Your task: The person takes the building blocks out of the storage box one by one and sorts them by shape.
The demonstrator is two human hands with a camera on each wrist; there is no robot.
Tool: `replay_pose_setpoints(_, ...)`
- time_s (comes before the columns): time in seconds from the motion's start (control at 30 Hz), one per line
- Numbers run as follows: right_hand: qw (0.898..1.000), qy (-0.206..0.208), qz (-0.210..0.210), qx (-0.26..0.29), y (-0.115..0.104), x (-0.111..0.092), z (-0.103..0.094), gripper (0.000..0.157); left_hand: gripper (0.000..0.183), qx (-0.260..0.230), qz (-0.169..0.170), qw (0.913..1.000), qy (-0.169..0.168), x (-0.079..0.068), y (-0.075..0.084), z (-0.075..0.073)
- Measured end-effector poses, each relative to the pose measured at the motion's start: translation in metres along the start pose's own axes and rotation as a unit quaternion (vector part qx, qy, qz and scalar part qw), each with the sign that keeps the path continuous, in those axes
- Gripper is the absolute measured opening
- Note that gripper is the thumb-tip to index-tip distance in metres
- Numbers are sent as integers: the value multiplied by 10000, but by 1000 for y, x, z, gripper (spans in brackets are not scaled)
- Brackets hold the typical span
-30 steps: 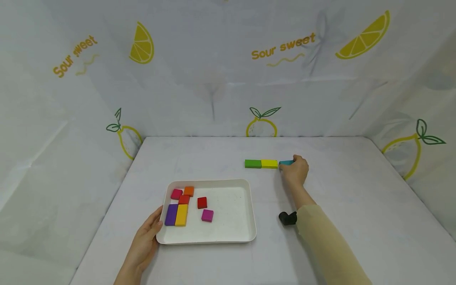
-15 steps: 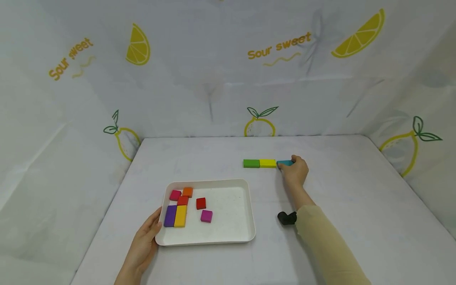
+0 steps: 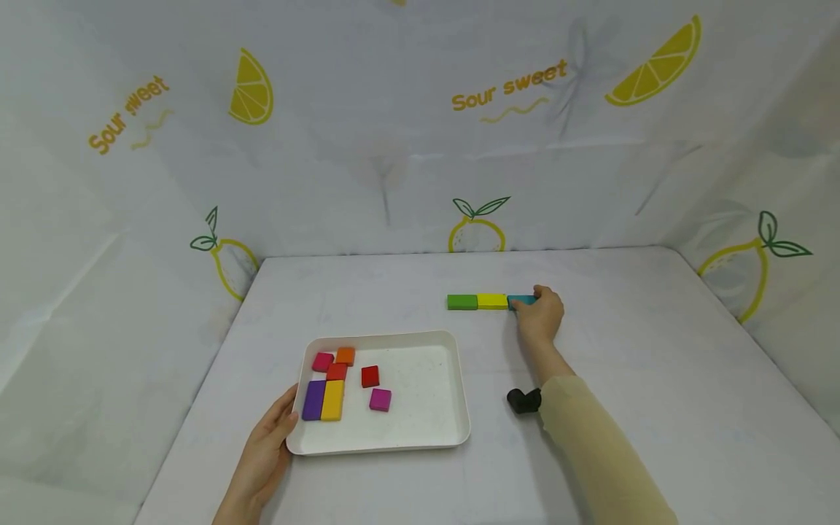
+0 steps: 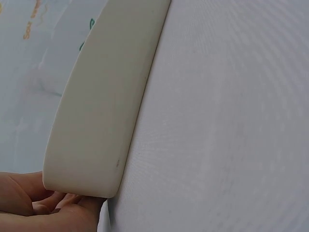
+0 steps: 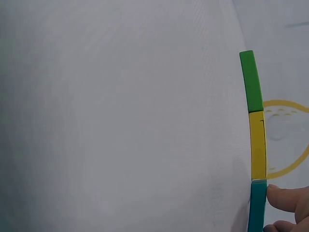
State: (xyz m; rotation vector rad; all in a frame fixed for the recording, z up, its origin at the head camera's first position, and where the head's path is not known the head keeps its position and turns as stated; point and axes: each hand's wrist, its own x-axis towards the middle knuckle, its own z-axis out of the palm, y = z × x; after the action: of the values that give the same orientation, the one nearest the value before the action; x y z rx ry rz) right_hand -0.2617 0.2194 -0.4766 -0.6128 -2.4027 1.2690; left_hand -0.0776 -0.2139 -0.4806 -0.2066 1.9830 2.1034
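Observation:
At the far side of the table, my right hand (image 3: pixel 542 317) pinches a flat blue block (image 3: pixel 521 299) between thumb and fingers. The blue block lies end to end with a yellow block (image 3: pixel 492 301), and a green block (image 3: pixel 462 302) continues the row to the left. In the right wrist view, the thumb (image 5: pixel 284 197) presses at the side of the blue block (image 5: pixel 258 208), right by the yellow block's end. My left hand (image 3: pixel 262 448) grips the left side of a white tray (image 3: pixel 423 397), thumb at the rim. The left wrist view shows fingers at the tray's corner.
Inside the tray are a purple block (image 3: pixel 314 400), an orange-yellow block (image 3: pixel 332 400) and several small square blocks, including red (image 3: pixel 370 376) and magenta (image 3: pixel 380 399). A black object (image 3: pixel 523 401) shows at the right sleeve's cuff. A lemon-printed sheet (image 3: pixel 367 146) rises behind the table.
My right hand has slid the blue block left, closing the small gap to the yellow block and straightening it into line. The left hand keeps its grip on the tray.

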Motion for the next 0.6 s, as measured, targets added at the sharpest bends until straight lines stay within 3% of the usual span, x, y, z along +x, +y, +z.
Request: replay_pose_setpoints(0.6,9999,119,105,69,-3,-1,3,53,58,19,-127,9998,125,1,0,0)
